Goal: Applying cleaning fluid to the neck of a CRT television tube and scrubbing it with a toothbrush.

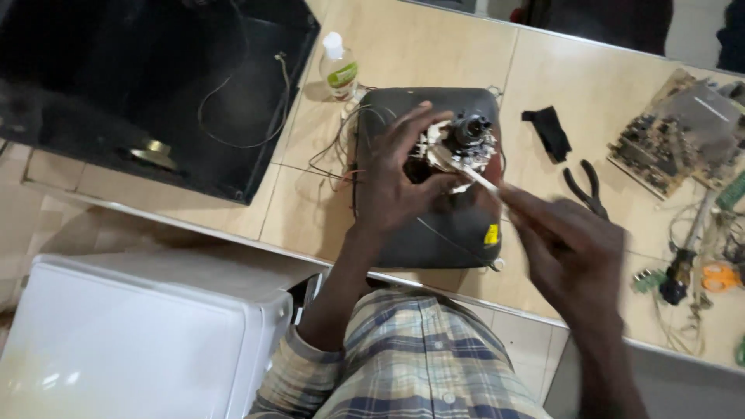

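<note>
On the tiled tabletop (pixel 434 62) lies a dark picture tube (pixel 434 225); left hand (pixel 400 174) grips its neck assembly (pixel 466 143); right hand (pixel 570 248), closed around a thin tool (pixel 477 178), should probe gently, bracing firmly.

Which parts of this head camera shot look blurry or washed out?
Head view: the right hand is smeared by motion blur; the left hand on the tube neck is sharper; the white appliance bottom left is soft and slightly overexposed.

A small clear bottle (pixel 338 66) with white cap and green-white label stood near the worktop's (pixel 434 54) far edge. A yellow sticker (pixel 491 234) marked the picture tube's (pixel 434 233) near right corner.
</note>
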